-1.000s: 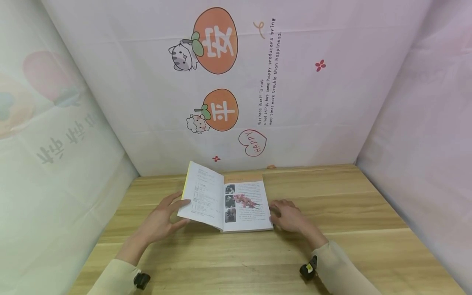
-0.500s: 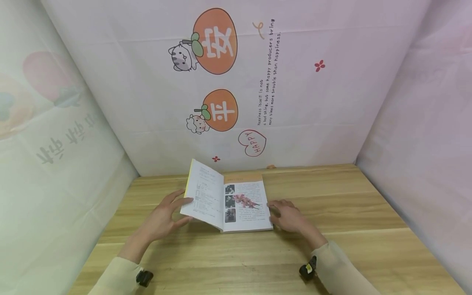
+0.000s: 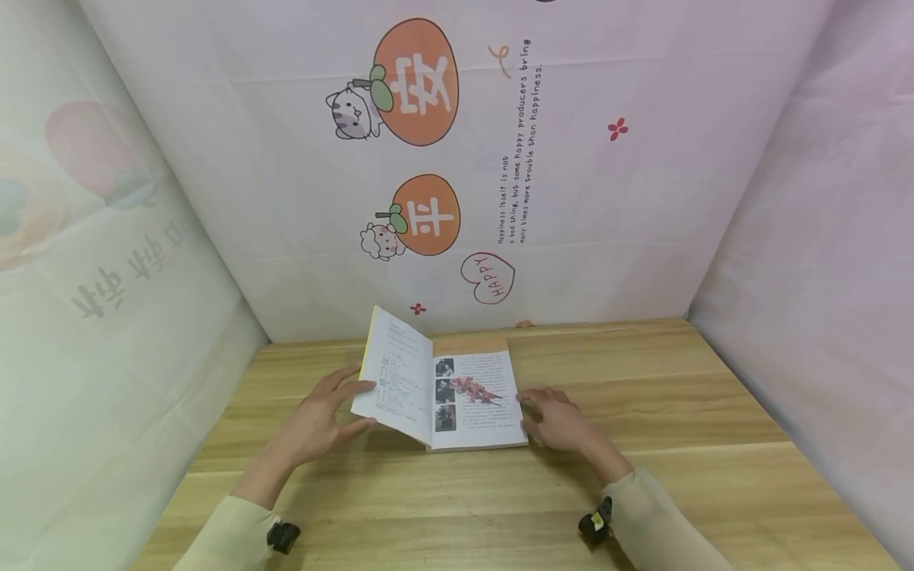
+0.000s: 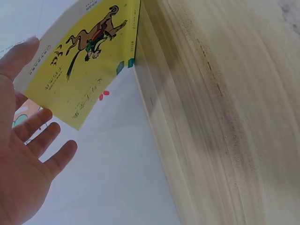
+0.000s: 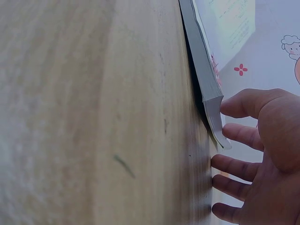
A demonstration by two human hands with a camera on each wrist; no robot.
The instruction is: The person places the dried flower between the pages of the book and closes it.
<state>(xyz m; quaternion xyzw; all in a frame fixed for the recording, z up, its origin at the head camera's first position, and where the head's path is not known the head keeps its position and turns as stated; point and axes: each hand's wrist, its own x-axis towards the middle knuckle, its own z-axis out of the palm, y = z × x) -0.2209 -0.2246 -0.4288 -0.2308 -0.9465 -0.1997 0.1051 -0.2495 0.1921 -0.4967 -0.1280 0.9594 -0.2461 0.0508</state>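
Note:
An open book [image 3: 477, 420] lies on the wooden table, its right page showing photos and a pink flower picture. Its left part [image 3: 394, 385] is tilted up off the table. My left hand [image 3: 310, 424] holds that raised part by its outer edge, between thumb and fingers. In the left wrist view, the yellow cover [image 4: 96, 70] shows a horse-and-rider drawing, with my thumb against it. At the book's right edge, my right hand [image 3: 560, 420] touches the side with thumb and index finger. In the right wrist view, the other fingers [image 5: 234, 166] are extended beside the page block [image 5: 213, 115].
The wooden table [image 3: 457, 507] runs back to a white cloth wall [image 3: 585, 206] printed with orange fruit and lettering. Cloth walls also stand at left and right. A black wrist device [image 3: 283, 538] sits at the left sleeve, another black device [image 3: 596, 521] at the right sleeve.
The raised left part of the book has tilted slightly further up and to the right, and my left hand has moved with it. My right hand has stayed almost still.

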